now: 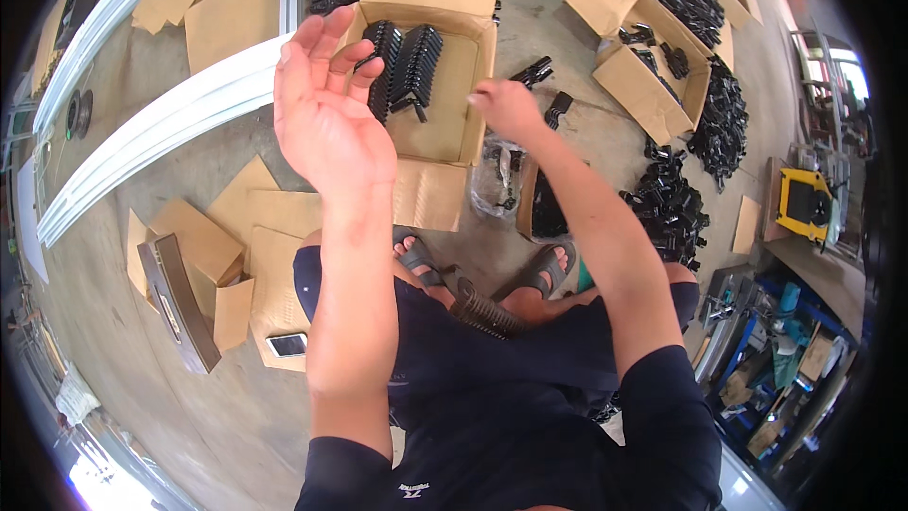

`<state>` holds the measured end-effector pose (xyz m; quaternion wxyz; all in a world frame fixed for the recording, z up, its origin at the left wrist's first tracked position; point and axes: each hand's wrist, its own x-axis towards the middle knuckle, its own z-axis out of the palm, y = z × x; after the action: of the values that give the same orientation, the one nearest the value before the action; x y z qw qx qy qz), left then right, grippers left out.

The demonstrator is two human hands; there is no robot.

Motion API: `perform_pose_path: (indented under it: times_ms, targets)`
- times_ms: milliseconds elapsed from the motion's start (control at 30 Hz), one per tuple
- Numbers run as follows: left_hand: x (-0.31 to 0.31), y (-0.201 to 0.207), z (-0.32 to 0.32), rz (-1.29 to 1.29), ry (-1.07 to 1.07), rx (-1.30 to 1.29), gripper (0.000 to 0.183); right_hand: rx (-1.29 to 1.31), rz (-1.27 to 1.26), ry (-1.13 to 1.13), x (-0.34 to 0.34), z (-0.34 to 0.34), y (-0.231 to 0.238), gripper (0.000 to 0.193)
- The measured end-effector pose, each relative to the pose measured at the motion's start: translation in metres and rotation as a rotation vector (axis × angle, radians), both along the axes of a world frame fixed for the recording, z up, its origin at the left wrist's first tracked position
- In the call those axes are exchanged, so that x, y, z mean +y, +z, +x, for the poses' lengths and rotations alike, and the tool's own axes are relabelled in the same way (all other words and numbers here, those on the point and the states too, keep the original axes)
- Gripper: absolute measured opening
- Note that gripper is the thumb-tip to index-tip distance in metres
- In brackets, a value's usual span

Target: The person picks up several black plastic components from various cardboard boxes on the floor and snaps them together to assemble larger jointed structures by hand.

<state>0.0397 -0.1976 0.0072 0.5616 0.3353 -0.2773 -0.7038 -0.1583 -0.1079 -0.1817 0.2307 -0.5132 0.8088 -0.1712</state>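
Observation:
My left hand (333,123) is raised palm up, fingers loosely spread, with nothing on it. It overlaps the left edge of an open cardboard box (445,147) in front of me. Inside that box, black metal brackets (414,66) stand packed in two close rows on the left side; bare cardboard shows on the right. At the box's right edge is my right hand (513,112), fingers curled together and slightly blurred; whatever they may hold is hidden. Black parts (558,110) show beside and beyond its wrist.
At the right, another open box (653,99) stands amid heaps of black parts (667,208). A clear plastic bag (497,175) lies near my feet. Flattened cardboard (284,227), a phone (287,345) and long white strips (161,132) lie to the left. A yellow-framed object (806,205) stands far right.

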Motion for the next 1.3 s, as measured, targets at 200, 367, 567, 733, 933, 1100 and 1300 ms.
perform_pose_path:
  times_ms: [200,367,567,733,933,1100,1300]
  targets:
    - [-0.009,-0.007,0.011,0.04,0.085,-0.017,0.034,0.093,0.136,0.033,-0.074,0.077,-0.07,0.031]
    - [-0.011,-0.014,0.011,0.035,0.046,0.037,0.034,-0.028,-0.03,-0.379,-0.08,0.1,-0.117,0.029]
    - [-0.009,-0.018,0.006,0.061,0.012,0.063,0.035,-0.187,0.09,-0.537,-0.08,0.124,-0.115,0.032]
    - [-0.01,-0.019,0.013,0.062,0.035,0.042,0.035,-0.19,0.134,-0.474,-0.083,0.123,-0.103,0.034]
    - [0.001,-0.021,-0.017,0.106,-0.04,0.103,0.03,-0.565,0.092,-0.587,-0.041,0.07,-0.141,0.032]
    - [-0.004,-0.022,0.001,0.086,0.067,0.06,0.027,-1.375,0.016,-0.491,-0.017,0.068,0.002,0.01]
    - [0.048,-0.013,-0.025,-0.181,-0.531,-0.219,0.039,-1.533,-0.278,-0.5,0.105,0.026,0.141,0.015]
